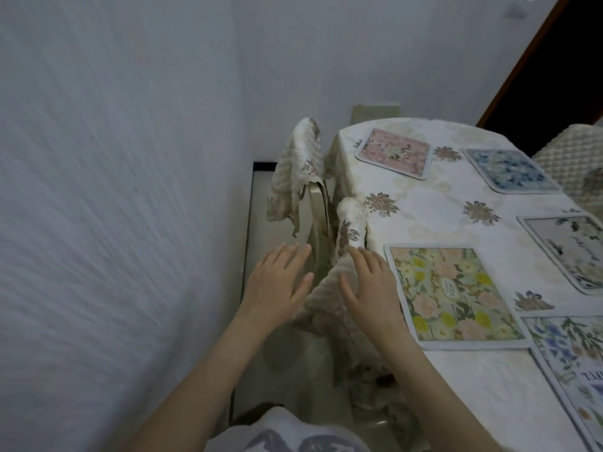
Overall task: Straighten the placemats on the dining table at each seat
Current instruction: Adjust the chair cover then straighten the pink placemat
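Observation:
Several floral placemats lie on the dining table (434, 203) under its cream flowered cloth. Nearest me is a yellow-and-pink one (453, 293), lying skewed to the table edge. A pink one (393, 153) lies at the far end, a blue one (510, 171) at the far right, a grey-white one (567, 251) on the right, and a blue-flowered one (574, 370) at the lower right. My left hand (277, 285) hovers open beside the table, holding nothing. My right hand (368, 285) is open with fingers spread, over the covered chair just left of the yellow-and-pink placemat.
A chair with a cream cover (301, 171) stands at the table's left side, close to the white wall (114, 190). Another covered chair (329, 298) is under my hands. A quilted chair back (574, 151) shows at the far right. A dark doorway edge (538, 60) rises behind.

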Demonstrator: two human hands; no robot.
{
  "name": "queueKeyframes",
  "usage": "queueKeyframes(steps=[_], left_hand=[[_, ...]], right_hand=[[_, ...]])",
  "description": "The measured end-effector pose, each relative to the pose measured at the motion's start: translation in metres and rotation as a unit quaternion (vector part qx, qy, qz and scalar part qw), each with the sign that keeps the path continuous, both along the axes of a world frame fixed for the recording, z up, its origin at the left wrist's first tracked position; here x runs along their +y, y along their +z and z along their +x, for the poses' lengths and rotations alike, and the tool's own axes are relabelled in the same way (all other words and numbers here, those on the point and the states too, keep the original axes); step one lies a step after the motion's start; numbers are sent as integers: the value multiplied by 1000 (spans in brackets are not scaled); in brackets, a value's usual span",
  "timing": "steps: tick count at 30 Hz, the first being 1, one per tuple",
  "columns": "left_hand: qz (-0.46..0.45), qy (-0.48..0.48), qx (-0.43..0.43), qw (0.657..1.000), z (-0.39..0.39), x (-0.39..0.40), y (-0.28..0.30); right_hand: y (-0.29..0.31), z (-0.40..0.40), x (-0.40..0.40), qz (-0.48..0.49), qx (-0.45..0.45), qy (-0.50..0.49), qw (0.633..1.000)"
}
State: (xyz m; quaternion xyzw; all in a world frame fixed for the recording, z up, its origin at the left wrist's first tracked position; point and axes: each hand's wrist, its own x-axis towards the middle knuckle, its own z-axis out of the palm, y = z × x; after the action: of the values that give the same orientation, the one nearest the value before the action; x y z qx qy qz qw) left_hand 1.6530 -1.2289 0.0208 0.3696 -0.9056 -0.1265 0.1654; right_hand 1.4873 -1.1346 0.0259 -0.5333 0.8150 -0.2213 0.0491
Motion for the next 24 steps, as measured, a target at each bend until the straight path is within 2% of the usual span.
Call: queueKeyframes(steps=[12,24], left_hand=[[-1,-39,18,999,-59,-152,10],[-8,-132,3,991,-170,-321,13]], right_hand=[[13,-37,-145,-23,16,-29,999],[-4,-137,-300,-12,4,-110,994]])
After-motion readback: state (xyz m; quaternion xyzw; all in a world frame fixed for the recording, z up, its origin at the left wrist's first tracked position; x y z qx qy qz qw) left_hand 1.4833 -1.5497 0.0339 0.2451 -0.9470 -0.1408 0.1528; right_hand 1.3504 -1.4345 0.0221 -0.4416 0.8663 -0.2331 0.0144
